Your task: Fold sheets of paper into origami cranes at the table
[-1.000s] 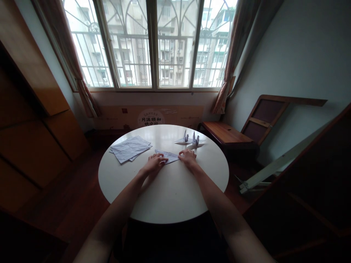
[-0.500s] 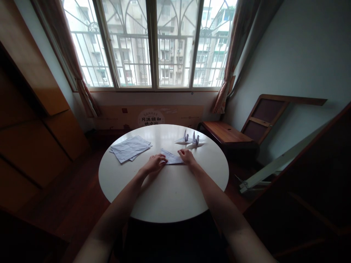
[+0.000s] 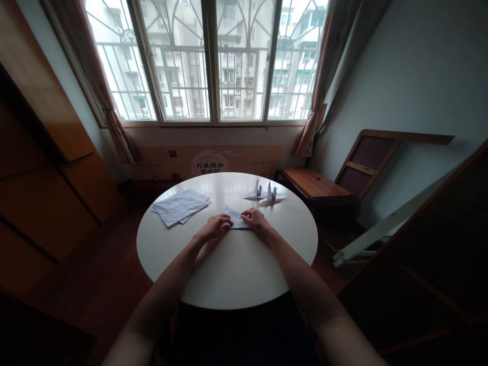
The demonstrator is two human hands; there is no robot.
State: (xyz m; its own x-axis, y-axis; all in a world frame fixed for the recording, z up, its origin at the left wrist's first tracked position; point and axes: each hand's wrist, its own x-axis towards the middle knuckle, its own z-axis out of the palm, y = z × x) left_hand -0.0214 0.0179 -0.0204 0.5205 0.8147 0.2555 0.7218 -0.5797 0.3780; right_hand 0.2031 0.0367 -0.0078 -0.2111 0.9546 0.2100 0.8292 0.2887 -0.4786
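Note:
A folded sheet of pale bluish paper (image 3: 237, 222) lies on the white round table (image 3: 244, 274) between my hands. My left hand (image 3: 216, 225) is closed at the paper's left side, its fingertips pressed on the edge. With fingers pinched together, my right hand (image 3: 254, 219) grips the right part of the paper. Two folded paper cranes (image 3: 258, 190) stand farther back on the right of the table. To the left lies a stack of creased sheets of paper (image 3: 182, 205).
Beyond the table runs a printed cardboard panel (image 3: 244, 155) below the barred window (image 3: 213, 66). A low wooden bench (image 3: 314, 184) stands at the back right, with a wooden frame (image 3: 368, 160) leaning near the wall. Cabinets (image 3: 57, 203) line the left side.
My right hand has moved left, bringing the right part of the paper over toward the middle. My left hand stays about where it was.

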